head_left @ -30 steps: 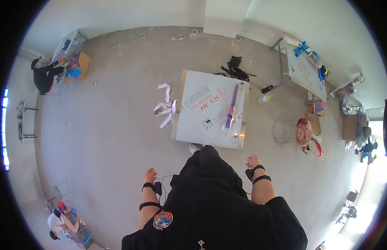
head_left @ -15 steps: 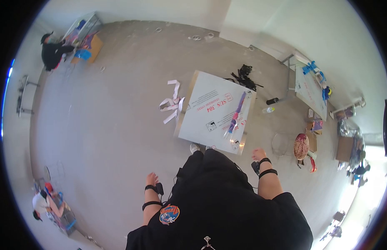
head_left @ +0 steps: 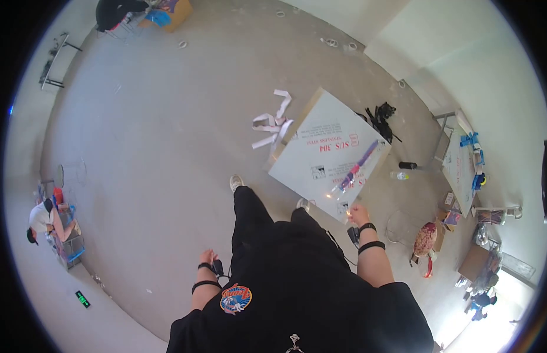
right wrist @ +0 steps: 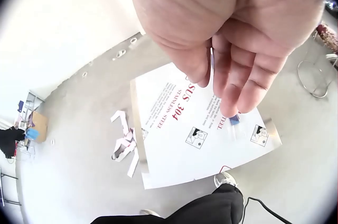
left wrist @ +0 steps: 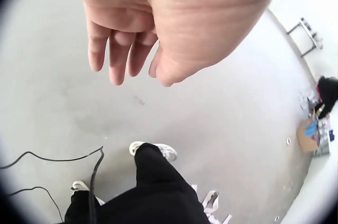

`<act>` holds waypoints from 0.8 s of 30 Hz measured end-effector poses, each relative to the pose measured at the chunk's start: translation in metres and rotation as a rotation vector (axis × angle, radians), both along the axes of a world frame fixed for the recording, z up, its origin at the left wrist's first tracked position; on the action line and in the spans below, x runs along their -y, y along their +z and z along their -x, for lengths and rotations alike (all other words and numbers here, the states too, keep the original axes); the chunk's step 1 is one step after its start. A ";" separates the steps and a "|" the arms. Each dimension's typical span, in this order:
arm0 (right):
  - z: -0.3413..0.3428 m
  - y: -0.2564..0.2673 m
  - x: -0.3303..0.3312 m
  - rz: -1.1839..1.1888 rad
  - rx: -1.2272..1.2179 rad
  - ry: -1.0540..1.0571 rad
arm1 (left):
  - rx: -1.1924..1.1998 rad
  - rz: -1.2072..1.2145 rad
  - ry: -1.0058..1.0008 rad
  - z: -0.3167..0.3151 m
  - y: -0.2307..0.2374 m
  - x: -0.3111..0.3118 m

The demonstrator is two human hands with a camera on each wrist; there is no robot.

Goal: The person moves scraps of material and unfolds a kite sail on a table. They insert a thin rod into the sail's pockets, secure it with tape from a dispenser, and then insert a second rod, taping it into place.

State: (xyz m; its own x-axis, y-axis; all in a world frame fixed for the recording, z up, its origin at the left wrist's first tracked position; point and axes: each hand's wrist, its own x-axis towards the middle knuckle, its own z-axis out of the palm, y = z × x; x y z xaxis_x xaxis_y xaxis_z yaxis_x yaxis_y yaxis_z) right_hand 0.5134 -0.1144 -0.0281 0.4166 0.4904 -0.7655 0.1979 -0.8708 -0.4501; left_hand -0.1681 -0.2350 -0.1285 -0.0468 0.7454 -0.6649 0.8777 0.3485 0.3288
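Observation:
My left hand hangs at my side over the floor, its fingers loosely bent and nothing in them. In the left wrist view the fingers of that hand point down past the thumb. My right hand hangs near the front corner of a table topped with a film-covered sheet printed "SUS 304". Seen from the right wrist, this hand has loosely curled fingers and overlaps the tabletop. On the table lies a long purple and pink item in clear plastic, partly hidden by my right hand in the right wrist view.
White strips lie on the floor left of the table, black straps behind it. At right are a bottle, a round red-patterned stool and a second table. A person sits far left.
My body has turned leftward and my left foot has stepped out to the left. The table has shifted right and rotated in the head view. Both hands stay low, swinging slightly.

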 end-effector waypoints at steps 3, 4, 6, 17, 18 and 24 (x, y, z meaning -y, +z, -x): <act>0.032 -0.015 -0.007 0.137 0.022 -0.018 | 0.190 0.187 0.006 0.043 0.016 -0.007; 0.046 -0.021 -0.007 0.143 0.012 -0.031 | 0.015 0.254 -0.432 0.054 0.047 -0.062; 0.078 -0.029 -0.026 0.153 0.114 -0.042 | 0.194 0.239 0.353 0.094 0.049 -0.114; 0.254 -0.021 -0.141 0.100 -0.076 -0.130 | 0.222 -0.199 0.850 0.193 0.169 -0.440; 0.257 -0.023 -0.144 0.107 -0.074 -0.172 | 0.228 -0.184 0.799 0.187 0.167 -0.465; 0.283 -0.053 -0.181 0.160 -0.050 -0.327 | 0.299 -0.125 0.474 0.101 0.172 -0.601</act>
State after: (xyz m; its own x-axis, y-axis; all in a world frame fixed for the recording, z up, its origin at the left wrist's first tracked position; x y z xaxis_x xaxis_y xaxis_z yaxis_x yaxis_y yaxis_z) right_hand 0.2299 0.0665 -0.0808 0.4918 0.2104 -0.8449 -0.1208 -0.9445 -0.3055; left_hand -0.2692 0.3660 0.0436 -0.2182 0.7627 -0.6088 0.4974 0.6236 0.6031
